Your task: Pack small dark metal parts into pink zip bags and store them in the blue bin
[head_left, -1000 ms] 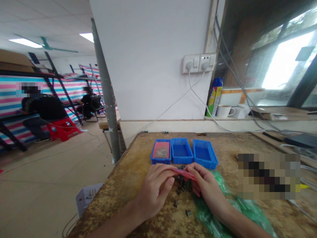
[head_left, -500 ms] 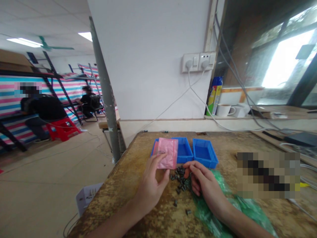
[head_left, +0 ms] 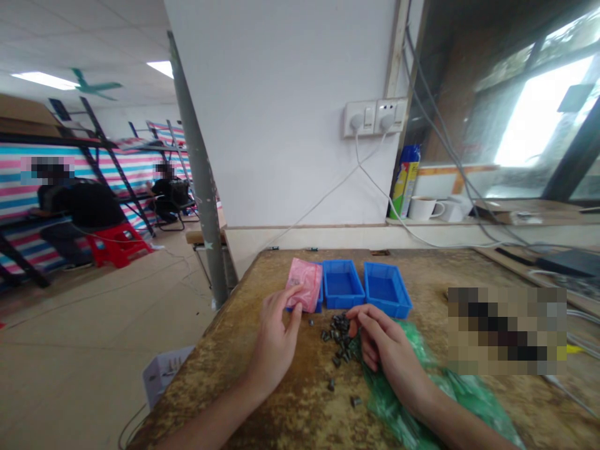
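My left hand [head_left: 275, 334] pinches a small pink plastic bag [head_left: 304, 284] by its lower edge and holds it up over the leftmost of three small blue bins [head_left: 344, 285]. That bin is mostly hidden behind the bag. My right hand [head_left: 384, 347] rests on the worn brown table [head_left: 262, 400] with its fingers curled beside a pile of small dark metal parts [head_left: 338, 337]. I cannot tell whether its fingertips pinch a part. A crumpled green plastic bag [head_left: 422, 394] lies under my right wrist.
The third blue bin [head_left: 387, 289] stands at the right of the row. Loose parts [head_left: 356, 401] lie nearer me. A wall with sockets [head_left: 374, 117] and cables rises behind the table, with mugs [head_left: 425, 208] on a ledge. Two people sit far left near a red stool [head_left: 117, 242].
My left hand took the pink bag away from my right hand, lifted it, then carried it left and down over the leftmost bin. My right hand stayed by the pile.
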Demonstrator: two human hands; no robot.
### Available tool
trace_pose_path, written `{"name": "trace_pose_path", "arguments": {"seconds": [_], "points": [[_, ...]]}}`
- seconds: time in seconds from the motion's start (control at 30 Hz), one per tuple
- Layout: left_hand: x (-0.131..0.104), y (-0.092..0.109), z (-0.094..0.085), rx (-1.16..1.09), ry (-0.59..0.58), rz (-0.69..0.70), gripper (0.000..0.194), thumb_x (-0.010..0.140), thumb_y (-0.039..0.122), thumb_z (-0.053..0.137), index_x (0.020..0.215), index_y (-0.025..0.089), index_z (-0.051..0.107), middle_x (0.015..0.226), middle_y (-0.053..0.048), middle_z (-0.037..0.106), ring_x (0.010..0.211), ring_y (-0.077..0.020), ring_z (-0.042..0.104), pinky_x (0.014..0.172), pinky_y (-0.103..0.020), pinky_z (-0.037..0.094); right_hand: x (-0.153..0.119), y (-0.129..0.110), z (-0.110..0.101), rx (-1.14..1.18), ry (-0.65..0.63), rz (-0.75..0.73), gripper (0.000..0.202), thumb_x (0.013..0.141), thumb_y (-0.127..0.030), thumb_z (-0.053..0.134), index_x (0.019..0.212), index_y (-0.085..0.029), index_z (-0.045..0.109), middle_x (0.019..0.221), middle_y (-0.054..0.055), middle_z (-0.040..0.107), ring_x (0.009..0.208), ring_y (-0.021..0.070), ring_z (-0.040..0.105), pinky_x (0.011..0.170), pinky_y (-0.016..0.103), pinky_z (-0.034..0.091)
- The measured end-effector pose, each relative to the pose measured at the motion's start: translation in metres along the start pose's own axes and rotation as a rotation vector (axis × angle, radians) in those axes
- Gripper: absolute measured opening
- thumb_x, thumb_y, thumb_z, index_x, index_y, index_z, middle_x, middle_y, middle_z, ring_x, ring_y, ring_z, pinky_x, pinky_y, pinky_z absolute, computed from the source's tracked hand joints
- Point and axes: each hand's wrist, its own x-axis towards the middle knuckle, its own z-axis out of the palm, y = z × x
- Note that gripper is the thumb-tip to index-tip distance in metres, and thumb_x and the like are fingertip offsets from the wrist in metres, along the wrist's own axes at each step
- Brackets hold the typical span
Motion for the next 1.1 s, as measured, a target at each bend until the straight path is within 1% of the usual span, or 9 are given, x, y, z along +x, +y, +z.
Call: {"name": "trace_pose_path", "arguments": {"seconds": [0.23, 0.37, 0.5, 0.6, 0.67, 0.77, 0.87, 1.03, 1.1], "points": [[-0.002, 0.001, 0.001, -0.028, 0.008, 0.009, 0.036, 0.102, 0.018, 0.061, 0.137, 0.025, 0.07, 0.134, -0.01, 0.073, 0.129, -0.0307, 0.065, 0.114, -0.049, 0.049, 0.0, 0.0, 0.001, -0.023, 0.0, 0.005, 0.046, 0.091, -0.064, 0.079, 0.1, -0.02, 0.071, 0.08, -0.001, 0.066, 0.043, 0.0043, 0.034, 0.036, 0.017, 0.033], [-0.006, 0.015, -0.002, -0.085, -0.078, 0.095, 0.053, 0.095, 0.005, 0.057, 0.142, 0.028, 0.068, 0.135, -0.008, 0.072, 0.13, -0.0286, 0.065, 0.115, -0.046, 0.049, -0.001, 0.001, 0.0, -0.073, -0.014, -0.011, 0.044, 0.095, -0.06, 0.078, 0.118, -0.024, 0.066, 0.084, -0.004, 0.063, 0.043, 0.0037, 0.037, 0.037, 0.016, 0.034], [-0.006, 0.027, -0.007, -0.152, -0.211, 0.163, 0.031, 0.1, 0.011, 0.064, 0.122, 0.03, 0.077, 0.115, -0.006, 0.077, 0.113, -0.0285, 0.069, 0.103, -0.041, 0.054, -0.002, 0.003, 0.0, -0.134, -0.04, -0.071, 0.056, 0.093, -0.052, 0.082, 0.137, -0.032, 0.054, 0.099, -0.004, 0.063, 0.044, 0.0046, 0.04, 0.036, 0.017, 0.032], [-0.005, 0.031, -0.009, -0.172, -0.236, 0.187, 0.02, 0.107, 0.02, 0.067, 0.118, 0.03, 0.08, 0.105, -0.006, 0.073, 0.103, -0.0265, 0.069, 0.093, -0.037, 0.055, -0.003, 0.003, 0.0, -0.192, -0.02, -0.133, 0.069, 0.09, -0.043, 0.087, 0.147, -0.035, 0.049, 0.11, -0.002, 0.065, 0.051, 0.0065, 0.042, 0.041, 0.019, 0.033], [-0.004, 0.032, -0.01, -0.163, -0.218, 0.187, 0.02, 0.109, 0.024, 0.066, 0.118, 0.031, 0.081, 0.106, -0.007, 0.068, 0.102, -0.0252, 0.068, 0.092, -0.035, 0.056, -0.003, 0.002, -0.001, -0.271, -0.024, -0.163, 0.055, 0.091, -0.041, 0.086, 0.14, -0.033, 0.062, 0.112, 0.001, 0.063, 0.057, 0.0087, 0.045, 0.045, 0.022, 0.034], [-0.005, 0.033, -0.009, -0.146, -0.195, 0.174, 0.016, 0.109, 0.028, 0.067, 0.115, 0.029, 0.082, 0.115, -0.008, 0.065, 0.108, -0.025, 0.067, 0.097, -0.036, 0.056, -0.003, 0.0, -0.004, -0.404, -0.051, -0.208, 0.022, 0.096, -0.047, 0.081, 0.106, -0.027, 0.079, 0.106, 0.004, 0.06, 0.072, 0.0154, 0.053, 0.052, 0.025, 0.039], [-0.008, 0.032, -0.006, -0.162, -0.215, 0.143, 0.012, 0.109, 0.029, 0.067, 0.116, 0.026, 0.077, 0.118, -0.008, 0.07, 0.113, -0.0254, 0.069, 0.101, -0.037, 0.056, -0.004, -0.003, -0.003, -0.412, -0.063, -0.219, 0.032, 0.097, -0.056, 0.079, 0.094, -0.025, 0.08, 0.101, 0.005, 0.061, 0.077, 0.0185, 0.055, 0.055, 0.026, 0.041], [-0.014, 0.027, -0.001, -0.22, -0.188, -0.014, 0.04, 0.108, 0.029, 0.068, 0.146, 0.027, 0.057, 0.132, -0.009, 0.073, 0.116, -0.0242, 0.073, 0.103, -0.037, 0.058, -0.005, -0.006, 0.002, -0.245, -0.113, -0.037, 0.049, 0.091, -0.071, 0.079, 0.091, -0.023, 0.072, 0.07, -0.004, 0.055, 0.052, 0.0106, 0.039, 0.044, 0.023, 0.029], [-0.014, 0.028, -0.001, -0.247, -0.209, -0.019, 0.036, 0.109, 0.029, 0.066, 0.144, 0.027, 0.058, 0.126, -0.007, 0.074, 0.109, -0.0228, 0.075, 0.099, -0.036, 0.059, -0.004, -0.004, 0.002, -0.207, -0.079, -0.013, 0.053, 0.089, -0.075, 0.079, 0.092, -0.023, 0.068, 0.063, -0.007, 0.048, 0.046, 0.0085, 0.034, 0.041, 0.021, 0.026]]}}
